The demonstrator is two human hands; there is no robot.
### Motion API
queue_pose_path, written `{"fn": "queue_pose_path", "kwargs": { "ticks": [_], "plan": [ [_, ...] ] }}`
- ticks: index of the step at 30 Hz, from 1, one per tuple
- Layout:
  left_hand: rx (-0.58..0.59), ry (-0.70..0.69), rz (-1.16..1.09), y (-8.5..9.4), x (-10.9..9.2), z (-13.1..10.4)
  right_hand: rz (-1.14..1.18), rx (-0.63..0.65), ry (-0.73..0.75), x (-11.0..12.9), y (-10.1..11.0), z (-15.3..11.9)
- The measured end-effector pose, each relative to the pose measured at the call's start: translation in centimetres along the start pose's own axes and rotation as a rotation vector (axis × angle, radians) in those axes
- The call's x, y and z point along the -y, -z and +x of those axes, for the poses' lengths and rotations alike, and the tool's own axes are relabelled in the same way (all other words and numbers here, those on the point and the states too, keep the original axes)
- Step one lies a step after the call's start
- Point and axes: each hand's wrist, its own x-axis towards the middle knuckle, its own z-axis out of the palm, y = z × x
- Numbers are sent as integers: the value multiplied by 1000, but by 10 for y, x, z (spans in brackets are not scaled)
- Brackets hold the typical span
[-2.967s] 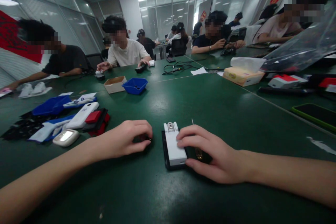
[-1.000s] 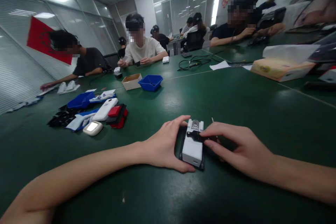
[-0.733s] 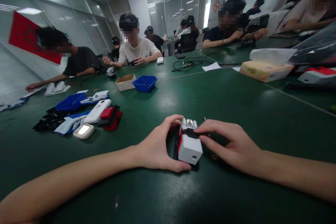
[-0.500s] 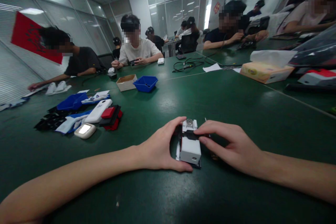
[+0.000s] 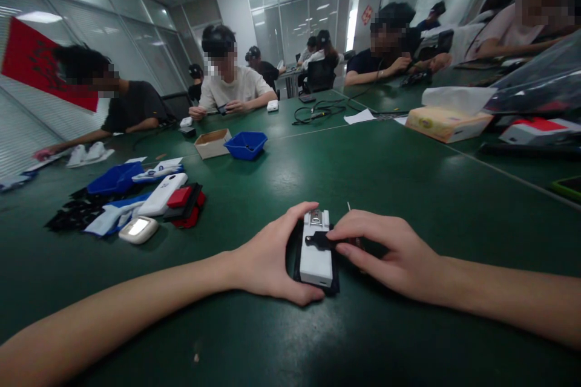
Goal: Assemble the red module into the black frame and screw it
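On the table in front of me lies a small white box-shaped device (image 5: 316, 265) with a metal plate at its far end and a dark base beneath. My left hand (image 5: 267, 260) curves around it from the left, fingers at the far end and thumb at the near end. A flat black tab (image 5: 320, 240) with a small round metal spot crosses the device's top. Its right end is pinched between thumb and forefinger of my right hand (image 5: 385, 248). A thin, pale pointed piece sticks up behind that hand; what it belongs to is hidden.
To the left, a pale rounded gadget (image 5: 138, 230) lies beside red-and-black blocks (image 5: 185, 204), a white case (image 5: 163, 193), gloves and a blue tray (image 5: 115, 178). Farther off are a cardboard box (image 5: 212, 144), a blue bin (image 5: 246, 145) and a tissue box (image 5: 447, 123). Several people sit around the table.
The device has tipped flatter, so its near end face shows less. The black tab's left end with the metal spot has come into sight. My view has shifted slightly to the right.
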Motion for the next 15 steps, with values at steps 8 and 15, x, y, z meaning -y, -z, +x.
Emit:
{"fn": "queue_pose_path", "kwargs": {
  "ticks": [8, 15],
  "plan": [
    [-137, -40, -131, -7, -3, -3, -5, -20, 21, 4, 1, 1],
    [-191, -34, -125, -15, -6, -3, -43, 3, -101, 2, 2, 1]
  ]
}}
